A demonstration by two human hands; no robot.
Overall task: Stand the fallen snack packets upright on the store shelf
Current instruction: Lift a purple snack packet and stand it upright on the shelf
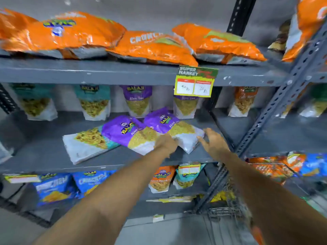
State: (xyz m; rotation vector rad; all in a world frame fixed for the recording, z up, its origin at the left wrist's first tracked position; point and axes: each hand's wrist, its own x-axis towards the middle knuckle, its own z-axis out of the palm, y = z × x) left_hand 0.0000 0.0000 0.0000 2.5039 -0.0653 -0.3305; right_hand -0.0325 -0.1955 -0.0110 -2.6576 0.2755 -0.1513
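Note:
Three snack packets lie flat on the middle grey shelf (44,156): a teal one (85,144) at the left, a purple one (131,133) overlapping it, and a second purple packet (177,128) at the right. My left hand (166,144) rests on the lower white end of the right purple packet, between the two purple ones; its fingers are hidden. My right hand (214,142) is beside that packet's right edge, fingers spread and touching or nearly touching it. Behind them, teal (93,101) and purple (138,99) packets stand upright against the back wall.
Big orange bags (159,45) lie on the shelf above. A yellow price tag (194,82) hangs from that shelf's edge. A perforated grey upright (276,103) stands right of my right hand. Blue and orange packets (53,184) fill the lower shelf.

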